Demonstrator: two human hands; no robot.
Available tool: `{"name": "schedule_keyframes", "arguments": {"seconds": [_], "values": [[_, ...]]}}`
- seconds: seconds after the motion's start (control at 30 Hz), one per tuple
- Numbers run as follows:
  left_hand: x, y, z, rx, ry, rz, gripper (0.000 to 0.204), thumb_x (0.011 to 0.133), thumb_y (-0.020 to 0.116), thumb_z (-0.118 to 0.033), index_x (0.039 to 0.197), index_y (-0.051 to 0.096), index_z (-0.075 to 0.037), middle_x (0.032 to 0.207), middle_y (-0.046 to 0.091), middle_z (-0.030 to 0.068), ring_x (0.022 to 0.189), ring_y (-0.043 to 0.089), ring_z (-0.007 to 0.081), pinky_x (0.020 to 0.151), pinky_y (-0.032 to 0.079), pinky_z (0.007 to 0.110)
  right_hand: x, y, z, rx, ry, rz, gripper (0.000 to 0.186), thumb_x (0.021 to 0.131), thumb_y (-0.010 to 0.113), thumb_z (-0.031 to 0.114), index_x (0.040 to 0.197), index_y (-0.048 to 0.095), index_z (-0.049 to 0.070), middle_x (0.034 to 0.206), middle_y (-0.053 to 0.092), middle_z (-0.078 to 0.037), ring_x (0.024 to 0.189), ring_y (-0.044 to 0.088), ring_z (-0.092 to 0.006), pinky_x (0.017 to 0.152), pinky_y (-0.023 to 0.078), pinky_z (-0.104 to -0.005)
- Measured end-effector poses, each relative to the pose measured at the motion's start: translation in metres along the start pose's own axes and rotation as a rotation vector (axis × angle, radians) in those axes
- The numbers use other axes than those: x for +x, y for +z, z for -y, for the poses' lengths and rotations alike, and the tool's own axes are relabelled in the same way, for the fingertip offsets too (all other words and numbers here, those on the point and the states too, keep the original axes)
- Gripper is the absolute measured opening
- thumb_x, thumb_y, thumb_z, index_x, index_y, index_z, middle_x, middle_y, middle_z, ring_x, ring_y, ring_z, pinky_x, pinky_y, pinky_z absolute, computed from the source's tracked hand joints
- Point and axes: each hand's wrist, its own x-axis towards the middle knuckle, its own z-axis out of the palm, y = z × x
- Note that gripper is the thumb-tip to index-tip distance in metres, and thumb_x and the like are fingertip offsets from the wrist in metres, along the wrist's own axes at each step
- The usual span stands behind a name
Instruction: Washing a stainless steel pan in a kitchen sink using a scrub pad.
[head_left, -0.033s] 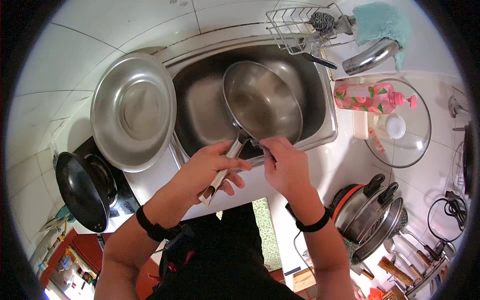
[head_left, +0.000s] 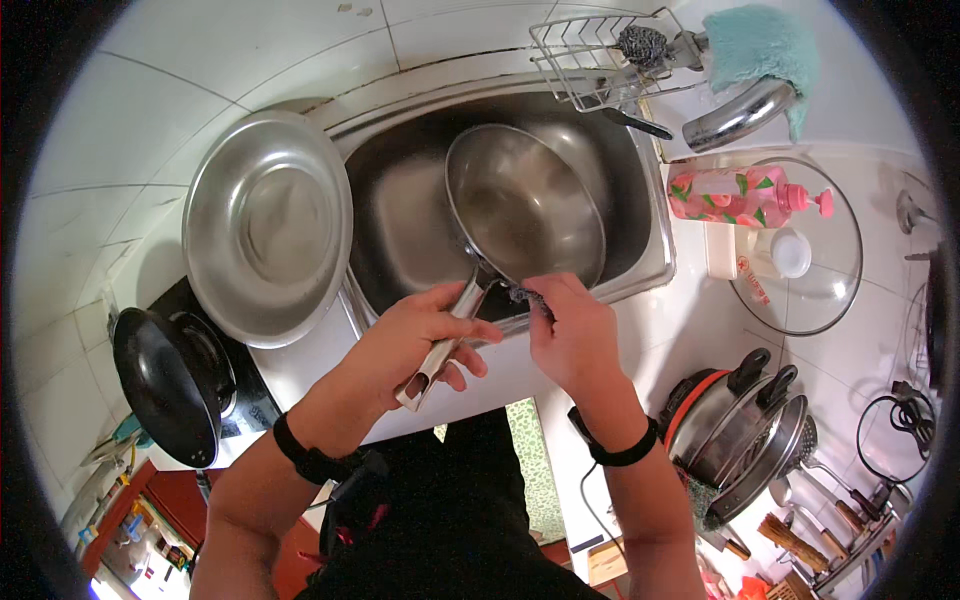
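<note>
A steel wok (head_left: 525, 205) lies tilted in the stainless sink (head_left: 400, 225), its bowl inside the basin and its metal handle (head_left: 440, 358) reaching over the front rim toward me. My left hand (head_left: 425, 335) holds that handle, thumb on top and fingers underneath. In my right hand (head_left: 572, 325) a dark grey steel wool scourer (head_left: 530, 298) is pinched, close to where the handle joins the wok. Whether the scourer touches the metal there I cannot tell, as my fingers partly cover it.
Left of the sink are a large steel basin (head_left: 225, 290) and a black frying pan (head_left: 160, 385). On the right stand a pink pump bottle (head_left: 725, 195), a glass lid (head_left: 835, 285) and stacked pots (head_left: 700, 430). A wire rack (head_left: 575, 50) and the tap (head_left: 740, 115) overhang the far right corner.
The scourer in my right hand has shifted very slightly toward me. My left hand keeps its hold on the wok handle.
</note>
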Motion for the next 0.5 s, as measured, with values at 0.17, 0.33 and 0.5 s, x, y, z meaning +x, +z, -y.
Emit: {"name": "schedule_keyframes", "arguments": {"seconds": [0.17,0.33,0.5], "values": [[0.002,-0.020,0.005,0.028,0.010,0.124,0.058,0.102,0.057,-0.017,0.156,0.039,-0.003,0.095,0.069,0.0082,0.056,0.059,0.0096,0.041,0.041,0.023,0.007,0.003,-0.014,0.135,0.147,-0.091,0.022,0.089,0.068,0.008,0.111,0.070,0.008,0.103,0.071,-0.013,0.079,0.068,-0.0332,0.069,0.055,-0.0395],[0.008,-0.028,0.025,-0.186,-0.065,0.106,0.053,0.107,0.050,-0.021,0.156,0.036,-0.006,0.086,0.064,0.0060,0.054,0.054,0.0111,0.044,0.042,0.025,0.008,0.004,-0.015,0.213,0.239,-0.107,0.025,0.091,0.069,0.008,0.116,0.072,0.008,0.103,0.071,-0.014,0.071,0.066,-0.0298,0.065,0.053,-0.0357],[0.005,-0.020,0.031,-0.102,-0.075,0.060,0.045,0.109,0.049,-0.026,0.150,0.043,-0.009,0.083,0.063,0.0054,0.054,0.054,0.0126,0.045,0.043,0.026,0.001,0.039,0.001,0.264,0.166,0.040,0.032,0.092,0.066,0.013,0.122,0.069,0.002,0.111,0.070,-0.024,0.102,0.067,-0.0457,0.089,0.055,-0.0489]]}}
